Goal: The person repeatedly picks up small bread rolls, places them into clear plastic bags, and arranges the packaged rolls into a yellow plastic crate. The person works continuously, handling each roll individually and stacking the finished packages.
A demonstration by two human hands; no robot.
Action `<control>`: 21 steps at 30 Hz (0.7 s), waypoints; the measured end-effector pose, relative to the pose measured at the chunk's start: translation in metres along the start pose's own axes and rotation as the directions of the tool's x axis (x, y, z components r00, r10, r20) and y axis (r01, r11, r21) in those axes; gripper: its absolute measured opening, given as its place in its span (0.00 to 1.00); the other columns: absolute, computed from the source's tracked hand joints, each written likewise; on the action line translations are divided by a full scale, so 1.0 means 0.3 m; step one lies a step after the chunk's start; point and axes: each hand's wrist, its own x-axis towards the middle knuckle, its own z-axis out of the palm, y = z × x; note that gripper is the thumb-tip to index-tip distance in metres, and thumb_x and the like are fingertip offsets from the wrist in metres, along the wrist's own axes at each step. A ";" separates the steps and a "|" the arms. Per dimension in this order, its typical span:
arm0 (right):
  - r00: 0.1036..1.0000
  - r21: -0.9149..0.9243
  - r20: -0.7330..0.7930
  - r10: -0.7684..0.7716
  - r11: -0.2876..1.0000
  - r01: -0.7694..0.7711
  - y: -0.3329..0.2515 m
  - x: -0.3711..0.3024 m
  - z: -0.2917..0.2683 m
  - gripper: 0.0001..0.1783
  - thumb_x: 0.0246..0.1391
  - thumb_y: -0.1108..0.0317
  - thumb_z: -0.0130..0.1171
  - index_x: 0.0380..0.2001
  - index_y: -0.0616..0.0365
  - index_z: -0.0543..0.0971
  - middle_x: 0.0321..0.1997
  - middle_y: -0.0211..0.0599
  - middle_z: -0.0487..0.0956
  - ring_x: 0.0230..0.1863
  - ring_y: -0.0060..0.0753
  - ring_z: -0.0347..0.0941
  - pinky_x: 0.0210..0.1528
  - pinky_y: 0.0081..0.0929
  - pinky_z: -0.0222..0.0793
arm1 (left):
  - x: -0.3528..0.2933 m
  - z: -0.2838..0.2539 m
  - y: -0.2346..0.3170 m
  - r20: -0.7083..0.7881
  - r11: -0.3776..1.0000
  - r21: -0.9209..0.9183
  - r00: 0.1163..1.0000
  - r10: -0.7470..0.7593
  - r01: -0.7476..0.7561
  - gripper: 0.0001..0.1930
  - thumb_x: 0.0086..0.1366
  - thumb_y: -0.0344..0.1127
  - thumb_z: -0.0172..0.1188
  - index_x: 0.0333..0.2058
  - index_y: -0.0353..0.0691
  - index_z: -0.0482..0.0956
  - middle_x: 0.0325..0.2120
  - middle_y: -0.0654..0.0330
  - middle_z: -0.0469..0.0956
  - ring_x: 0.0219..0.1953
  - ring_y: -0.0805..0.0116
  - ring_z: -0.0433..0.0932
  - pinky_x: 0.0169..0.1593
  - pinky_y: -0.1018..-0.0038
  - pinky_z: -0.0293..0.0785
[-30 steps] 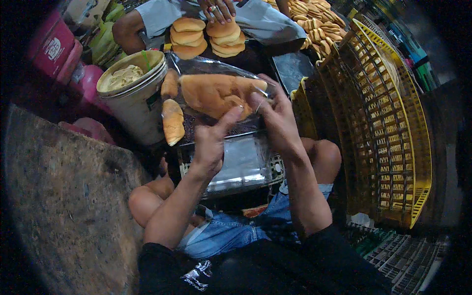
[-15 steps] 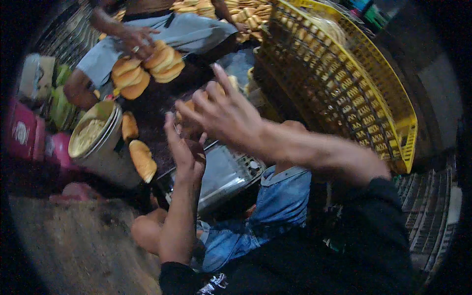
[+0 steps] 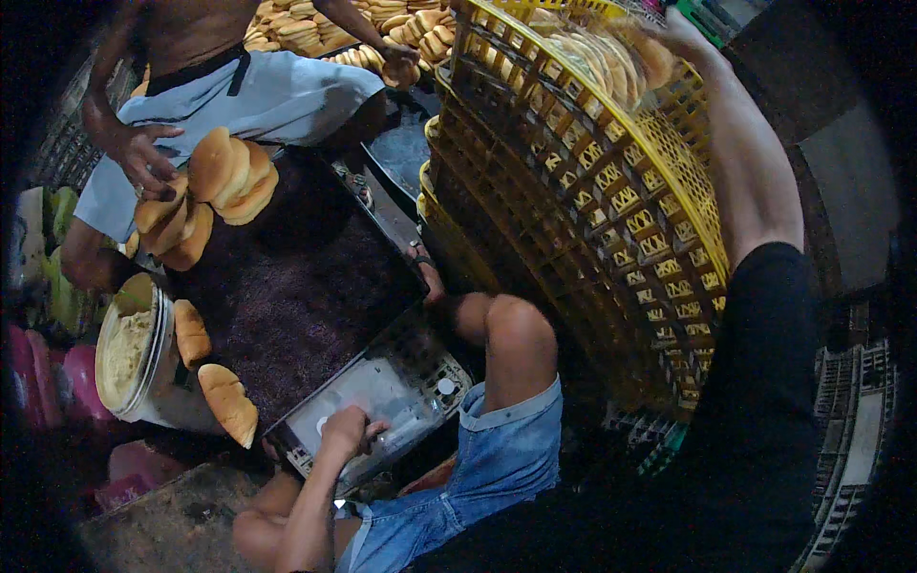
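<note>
My right hand (image 3: 680, 38) is stretched up to the yellow plastic crate (image 3: 638, 205). A blurred brown bun (image 3: 652, 55) is in its fingers, beside a row of pale flat buns (image 3: 602, 59) inside the crate. Low in the middle, my left hand (image 3: 346, 435) is curled closed over a flat, shiny greyish tray (image 3: 406, 382); what its fingers hold, if anything, is hidden. Beyond this lies a wide bed of dark purplish, grainy stuff (image 3: 277, 296). Two golden buns, a small one (image 3: 191, 334) and a longer one (image 3: 229, 403), lie along its left edge.
A bucket (image 3: 143, 382) of cream-coloured paste stands at left. Across from me sits a person in grey cloth, one hand (image 3: 143, 158) at stacked buns (image 3: 234, 177), the other holding a bun (image 3: 401, 72). Many more buns (image 3: 296, 29) are piled behind. Crates are stacked at right.
My hands were together around a brownish piece in front of me. Now the right has swung up to the crate and the left has dropped to the tray. The view has shifted.
</note>
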 end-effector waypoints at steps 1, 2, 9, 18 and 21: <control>0.995 0.033 -0.055 -0.084 0.996 0.085 -0.110 0.001 -0.007 0.28 0.71 0.56 0.42 0.67 0.61 0.59 0.67 0.47 0.66 0.66 0.45 0.64 0.61 0.36 0.69 | -0.035 -0.026 0.007 0.053 0.988 -0.140 0.996 0.077 -0.069 0.25 0.63 0.57 0.62 0.27 0.35 0.82 0.16 0.58 0.80 0.20 0.65 0.81 0.28 0.68 0.74; 0.974 0.067 -0.120 -0.190 0.978 0.199 -0.246 -0.020 -0.026 0.28 0.72 0.56 0.41 0.67 0.62 0.58 0.69 0.48 0.64 0.68 0.46 0.63 0.61 0.35 0.69 | -0.070 -0.065 0.023 0.002 0.966 -0.239 0.995 0.099 -0.095 0.24 0.64 0.55 0.63 0.26 0.34 0.82 0.16 0.58 0.79 0.19 0.68 0.80 0.27 0.69 0.73; 0.356 0.506 0.234 -0.905 0.426 0.750 -1.385 -0.665 0.009 0.19 0.55 0.55 0.58 0.36 0.63 0.82 0.37 0.48 0.84 0.38 0.51 0.82 0.39 0.46 0.78 | -0.290 -0.239 0.139 -0.946 0.738 -0.101 0.294 0.135 -0.667 0.15 0.65 0.43 0.64 0.29 0.34 0.82 0.19 0.59 0.79 0.19 0.72 0.77 0.25 0.74 0.70; 0.836 0.823 0.465 -0.291 -0.204 -0.529 -1.588 -1.067 0.141 0.08 0.63 0.67 0.58 0.37 0.62 0.75 0.29 0.31 0.78 0.29 0.23 0.78 0.29 0.20 0.74 | -0.392 -0.229 -0.046 -0.784 -0.610 -0.387 0.595 -0.177 -0.691 0.35 0.66 0.67 0.51 0.39 0.33 0.81 0.37 0.49 0.84 0.37 0.58 0.83 0.47 0.63 0.79; 0.817 0.752 0.525 -0.239 -0.318 -0.577 -1.645 -1.126 0.144 0.11 0.65 0.62 0.56 0.39 0.60 0.74 0.29 0.32 0.76 0.27 0.21 0.76 0.23 0.19 0.73 | -0.471 -0.265 -0.150 -0.794 -0.241 -0.235 0.329 -0.511 -0.942 0.22 0.64 0.50 0.65 0.40 0.33 0.81 0.35 0.53 0.84 0.36 0.63 0.82 0.44 0.66 0.78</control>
